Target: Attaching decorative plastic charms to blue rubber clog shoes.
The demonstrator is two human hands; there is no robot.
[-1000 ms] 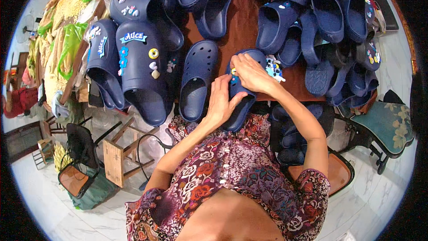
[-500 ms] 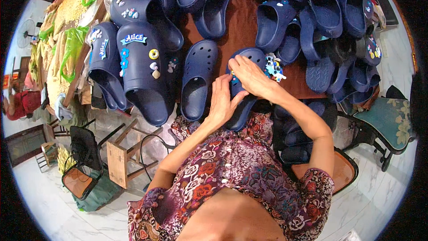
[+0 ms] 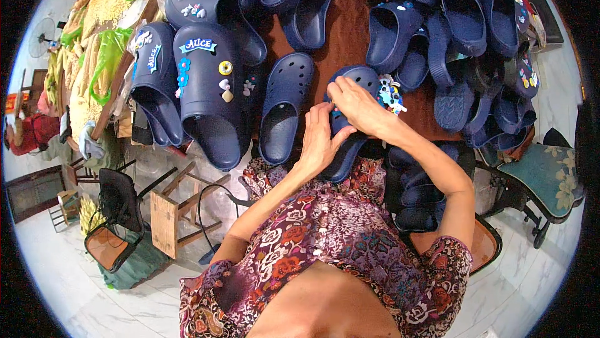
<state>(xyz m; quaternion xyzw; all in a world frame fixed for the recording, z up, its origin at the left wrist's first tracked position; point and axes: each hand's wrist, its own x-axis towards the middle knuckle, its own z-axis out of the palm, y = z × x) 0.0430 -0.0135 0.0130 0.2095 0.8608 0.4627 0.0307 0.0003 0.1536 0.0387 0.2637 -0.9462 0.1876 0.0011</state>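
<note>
Both hands are bearing on one clog; left hand (image 3: 319, 138) is clamping the near-left side of the navy foam clog (image 3: 359, 74), thumb lying across it; right hand (image 3: 359, 108) is bunching its fingertips on the upper, cannot tell what they're pinching; little is changing over the last second: whole view is sliding slightly rightward, both hands are staying on the same clog, yellow bit seen between them a second ago isn't clearly showing now; reads to me as work continuing on the same spot.

Clog is sitting just right of frame centre, over the near edge of the reddish-brown tabletop (image 3: 353, 32); toe is pointing up-frame, vent holes showing past the knuckles, heel hanging toward the floral blouse (image 3: 350, 225); middle is staying hidden under the hands; multicoloured charm cluster (image 3: 389, 93) is lying just right of it, contact unclear; undecorated clog (image 3: 285, 108) is lying left of it, toe up-frame too, holes bare.
</note>
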